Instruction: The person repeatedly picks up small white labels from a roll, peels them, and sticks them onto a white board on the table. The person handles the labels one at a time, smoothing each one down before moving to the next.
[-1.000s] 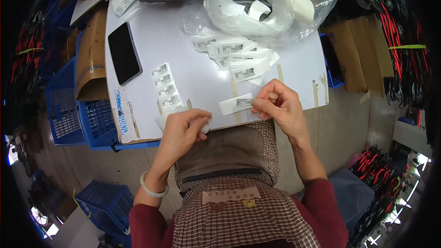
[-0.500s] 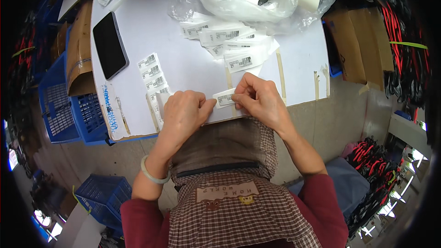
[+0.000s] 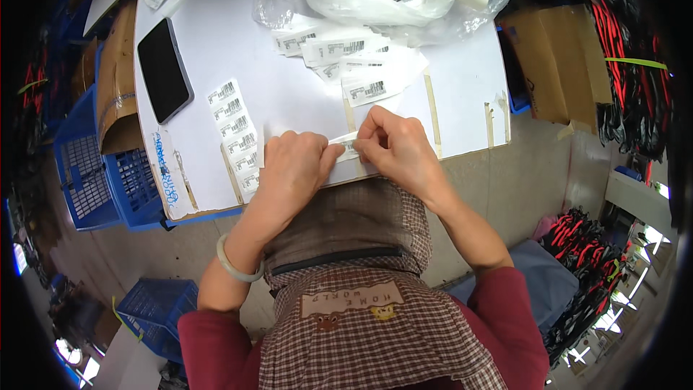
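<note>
A small white barcode tag [image 3: 346, 148] lies between my hands near the table's front edge. My right hand [image 3: 401, 150] is closed, with thumb and index finger pinching the tag's right end. At its left end, the curled fingers and thumb of my left hand [image 3: 294, 173] press on it. Beside my left hand lies a strip of white barcode labels [image 3: 234, 128], and a narrow white paper edge stands up between them. A loose, overlapping pile of white barcode tags [image 3: 368, 91] lies beyond my hands. My fingertips partly cover the tag.
A black phone [image 3: 165, 71] lies at the table's left. At the back sits a clear plastic bag [image 3: 375, 14] with white rolls. Cardboard boxes [image 3: 559, 65] and blue crates [image 3: 86, 173] stand beside the white table [image 3: 469, 130].
My left hand has moved slightly right onto the tag's left end. The white paper flap beside it has shifted, uncovering more labels on the strip. The whole view has moved a little.
</note>
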